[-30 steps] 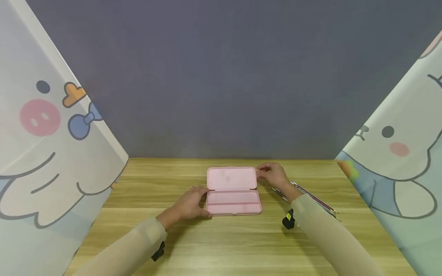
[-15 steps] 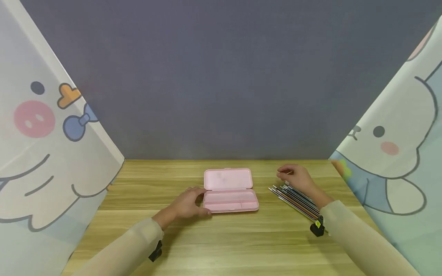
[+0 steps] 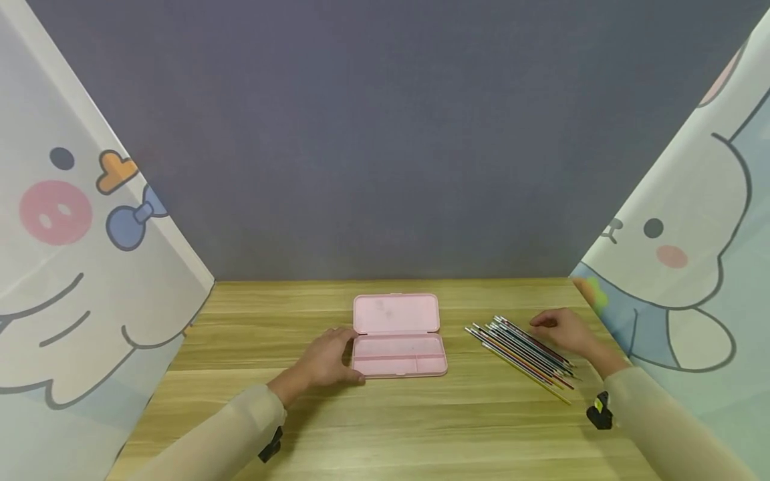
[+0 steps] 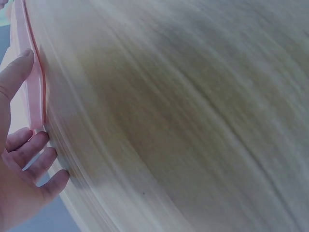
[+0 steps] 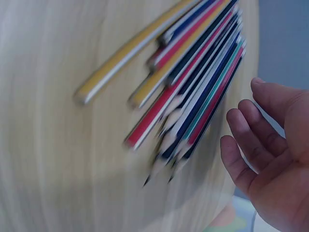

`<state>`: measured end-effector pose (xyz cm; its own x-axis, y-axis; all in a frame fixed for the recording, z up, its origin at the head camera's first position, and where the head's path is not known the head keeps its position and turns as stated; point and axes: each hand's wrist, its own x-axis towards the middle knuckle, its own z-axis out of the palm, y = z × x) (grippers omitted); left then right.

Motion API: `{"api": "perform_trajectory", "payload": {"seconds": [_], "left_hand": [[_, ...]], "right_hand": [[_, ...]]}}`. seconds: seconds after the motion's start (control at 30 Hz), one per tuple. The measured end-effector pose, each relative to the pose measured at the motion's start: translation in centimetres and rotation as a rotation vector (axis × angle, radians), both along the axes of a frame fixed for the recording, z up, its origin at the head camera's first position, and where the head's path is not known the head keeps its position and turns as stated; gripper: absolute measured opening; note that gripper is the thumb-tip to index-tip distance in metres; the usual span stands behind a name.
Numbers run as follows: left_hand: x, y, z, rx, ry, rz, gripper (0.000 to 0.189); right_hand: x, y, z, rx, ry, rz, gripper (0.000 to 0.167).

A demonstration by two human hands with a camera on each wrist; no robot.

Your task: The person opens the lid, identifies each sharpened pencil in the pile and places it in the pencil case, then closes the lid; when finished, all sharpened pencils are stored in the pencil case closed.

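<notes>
A pink pencil case (image 3: 381, 366) lies with its lid raised back on the wooden table, its divided tray facing up and holding nothing. My left hand (image 3: 325, 357) holds the case's left end, thumb along the front edge and fingers at the left side. In the left wrist view the thumb (image 4: 21, 67) lies against the case (image 4: 35, 92). A fanned bundle of several pencils (image 3: 523, 354) lies to the right of the case. Just beyond its right side, my right hand (image 3: 565, 331) hovers with loosely bent fingers, holding nothing; the right wrist view shows it apart from the pencils (image 5: 193, 92).
The wood-grain table (image 3: 397, 434) ends at a dark grey panel (image 3: 385, 147) behind. Cartoon-printed panels (image 3: 60, 300) (image 3: 680, 280) stand at the left and right. A strip of bare table separates the case from the pencils.
My right hand has moved from the lid's right edge rightward, past the pencils to their far side, uncovering the bundle. The left hand stays at the case.
</notes>
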<state>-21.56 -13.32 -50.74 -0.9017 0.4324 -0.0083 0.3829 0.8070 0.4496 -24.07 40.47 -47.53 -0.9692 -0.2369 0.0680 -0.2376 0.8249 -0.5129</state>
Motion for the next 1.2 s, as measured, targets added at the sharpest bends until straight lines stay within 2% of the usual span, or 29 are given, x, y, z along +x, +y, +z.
{"api": "perform_trajectory", "payload": {"seconds": [0.17, 0.37, 0.63, 0.83, 1.03, 1.2], "left_hand": [[0.3, 0.0, 0.0, -0.008, 0.002, 0.001, 0.097], [0.5, 0.0, 0.2, -0.017, 0.006, 0.001, 0.097], [0.3, -0.1, 0.2, -0.017, 0.021, -0.003, 0.097], [0.0, -0.2, 0.0, -0.024, 0.022, -0.015, 0.098], [-0.1, -0.7, -0.3, 0.039, 0.012, -0.042, 0.096], [0.3, -1.1, -0.4, 0.073, 0.033, -0.060, 0.089]], "right_hand": [[0.5, 1.1, -0.2, 0.045, -0.027, 0.010, 0.017], [0.3, 1.4, -0.6, 0.079, -0.043, 0.018, 0.013], [-0.1, 1.4, -1.1, 0.085, -0.015, 0.027, 0.008], [-0.5, 1.2, -0.9, 0.126, -0.029, 0.050, 0.009], [-0.6, 0.8, -0.8, 0.167, -0.046, 0.064, 0.010], [-0.4, 0.6, -0.8, 0.181, -0.043, 0.080, 0.009]]}}
